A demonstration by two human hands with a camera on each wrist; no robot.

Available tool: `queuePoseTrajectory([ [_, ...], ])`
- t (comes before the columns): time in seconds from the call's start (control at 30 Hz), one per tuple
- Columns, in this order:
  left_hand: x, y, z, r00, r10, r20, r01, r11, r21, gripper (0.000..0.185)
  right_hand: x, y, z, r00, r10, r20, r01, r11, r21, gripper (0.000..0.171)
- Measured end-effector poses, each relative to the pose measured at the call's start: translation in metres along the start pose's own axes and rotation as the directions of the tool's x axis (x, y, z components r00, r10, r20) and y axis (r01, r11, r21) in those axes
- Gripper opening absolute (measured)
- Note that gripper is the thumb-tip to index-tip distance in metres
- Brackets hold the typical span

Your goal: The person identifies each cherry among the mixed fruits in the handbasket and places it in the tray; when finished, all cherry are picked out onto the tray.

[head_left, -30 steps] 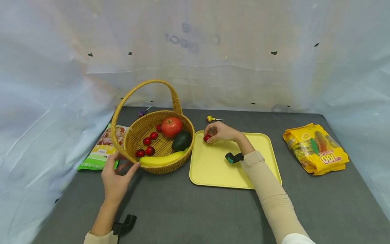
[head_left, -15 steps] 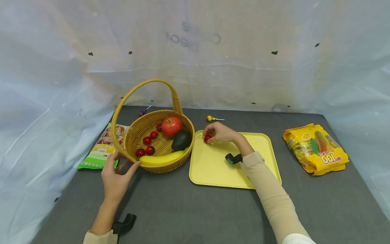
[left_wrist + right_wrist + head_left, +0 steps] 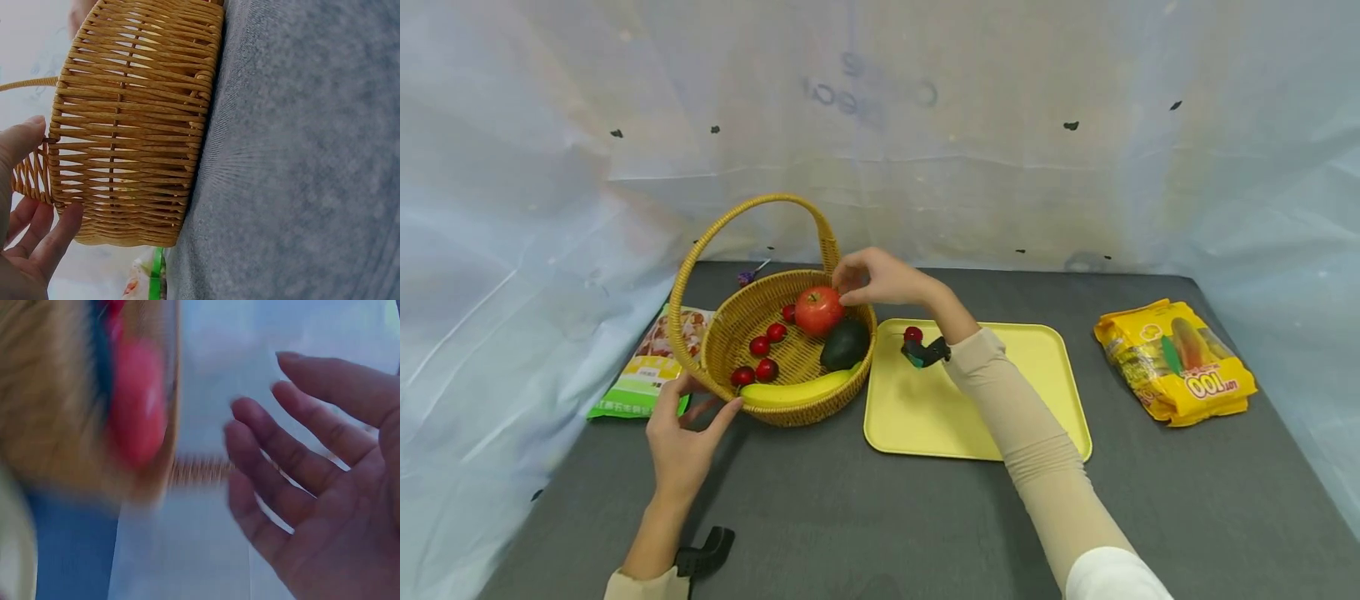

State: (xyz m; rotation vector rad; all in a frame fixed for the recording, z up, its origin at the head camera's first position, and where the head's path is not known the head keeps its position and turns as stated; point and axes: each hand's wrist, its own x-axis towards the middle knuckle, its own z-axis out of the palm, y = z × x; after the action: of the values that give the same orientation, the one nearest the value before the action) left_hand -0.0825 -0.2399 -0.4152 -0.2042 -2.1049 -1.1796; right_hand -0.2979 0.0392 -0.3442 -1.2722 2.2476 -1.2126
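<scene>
A person's left hand [image 3: 681,437] is steadying the near rim of a wicker basket [image 3: 733,329] on the grey surface [image 3: 850,517], fingers straight against the weave. The right hand [image 3: 880,279] is hovering over the red apple [image 3: 818,310] in the basket, fingers relaxed and holding nothing. Further right, a small red fruit [image 3: 913,334] is lying at the yellow tray's [image 3: 1037,400] far-left corner.

right wrist view blurs the apple [image 3: 134,403] (and basket [image 3: 50,394]).
</scene>
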Motion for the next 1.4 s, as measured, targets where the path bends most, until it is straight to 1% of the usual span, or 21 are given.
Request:
queuePoseTrajectory([
  [0.1,0.001,0.0,-0.001,1.0,0.011,0.003,-0.011,1.0,0.013,0.063,0.031,-0.015,0.019,0.993,-0.042,0.108,0.036,0.998,0.051,0.029],
  [0.17,0.001,-0.002,-0.002,1.0,0.02,-0.001,-0.02,1.0,0.012,0.062,0.05,-0.021,0.033,0.978,-0.048,0.201,0.032,0.996,0.084,0.032],
  [0.23,0.001,-0.004,-0.002,1.0,0.019,-0.001,-0.019,1.0,0.016,0.062,0.065,-0.025,0.047,0.956,-0.037,0.29,0.007,0.994,0.105,0.035],
  [0.3,0.0,-0.005,-0.003,1.0,0.018,-0.002,-0.018,1.0,0.014,0.063,0.077,-0.027,0.06,0.929,-0.007,0.37,-0.041,0.992,0.12,0.039],
  [0.4,-0.001,-0.006,-0.002,1.0,0.026,-0.007,-0.026,1.0,0.008,0.064,0.087,-0.025,0.078,0.889,0.061,0.455,-0.128,0.985,0.119,0.044],
  [0.5,-0.001,-0.006,-0.001,0.999,0.045,-0.016,-0.045,0.999,-0.005,0.065,0.091,-0.022,0.091,0.859,0.128,0.497,-0.201,0.975,0.097,0.049],
  [0.63,-0.001,-0.005,0.0,0.997,0.066,-0.024,-0.067,0.997,-0.024,0.066,0.092,-0.02,0.102,0.834,0.169,0.526,-0.227,0.973,0.048,0.049],
  [0.67,-0.001,-0.006,0.0,0.997,0.068,-0.023,-0.069,0.997,-0.022,0.067,0.091,-0.021,0.103,0.824,0.183,0.536,-0.236,0.971,0.032,0.048],
  [0.73,-0.002,-0.009,0.001,0.998,0.064,-0.02,-0.064,0.998,-0.02,0.067,0.091,-0.021,0.105,0.801,0.2,0.564,-0.241,0.97,-0.002,0.046],
  [0.87,-0.003,-0.019,0.002,0.999,0.036,-0.012,-0.036,0.999,0.0,0.067,0.09,-0.024,0.106,0.755,0.239,0.611,-0.263,0.963,-0.053,0.042],
  [0.93,-0.004,-0.023,0.002,1.0,0.028,-0.013,-0.028,1.0,0.002,0.067,0.089,-0.024,0.106,0.741,0.248,0.625,-0.266,0.962,-0.066,0.039],
  [0.97,-0.004,-0.023,0.002,1.0,0.027,-0.014,-0.027,1.0,0.002,0.067,0.089,-0.023,0.105,0.738,0.249,0.628,-0.269,0.961,-0.065,0.038],
  [1.0,-0.004,-0.023,0.002,1.0,0.028,-0.015,-0.028,1.0,0.0,0.067,0.088,-0.023,0.105,0.74,0.244,0.627,-0.265,0.962,-0.062,0.035],
  [1.03,-0.004,-0.022,0.002,0.999,0.033,-0.016,-0.033,0.999,-0.001,0.068,0.088,-0.022,0.104,0.747,0.235,0.622,-0.254,0.965,-0.059,0.033],
  [1.07,-0.004,-0.02,0.001,0.999,0.041,-0.018,-0.041,0.999,-0.006,0.068,0.087,-0.022,0.102,0.759,0.221,0.613,-0.245,0.968,-0.046,0.03],
  [1.1,-0.004,-0.017,0.001,0.999,0.046,-0.018,-0.046,0.999,-0.01,0.068,0.086,-0.022,0.1,0.776,0.206,0.596,-0.237,0.971,-0.028,0.028],
  [1.17,-0.003,-0.012,0.001,0.998,0.052,-0.019,-0.052,0.999,-0.012,0.067,0.082,-0.022,0.091,0.829,0.141,0.54,-0.177,0.984,0.014,0.029],
  [1.23,-0.002,-0.008,0.002,0.998,0.052,-0.018,-0.052,0.999,-0.009,0.066,0.075,-0.023,0.076,0.883,0.078,0.463,-0.121,0.991,0.065,0.032],
  [1.27,-0.002,-0.007,0.002,0.999,0.051,-0.018,-0.051,0.999,-0.01,0.066,0.07,-0.023,0.066,0.905,0.046,0.422,-0.096,0.991,0.097,0.034],
  [1.33,-0.002,-0.006,0.003,0.999,0.038,-0.019,-0.039,0.999,-0.013,0.065,0.055,-0.021,0.045,0.939,-0.016,0.345,-0.037,0.989,0.147,0.036],
  [1.4,-0.003,-0.007,0.003,0.999,0.035,-0.024,-0.035,0.999,-0.023,0.066,0.034,-0.015,0.023,0.961,-0.034,0.274,-0.017,0.983,0.183,0.032],
])
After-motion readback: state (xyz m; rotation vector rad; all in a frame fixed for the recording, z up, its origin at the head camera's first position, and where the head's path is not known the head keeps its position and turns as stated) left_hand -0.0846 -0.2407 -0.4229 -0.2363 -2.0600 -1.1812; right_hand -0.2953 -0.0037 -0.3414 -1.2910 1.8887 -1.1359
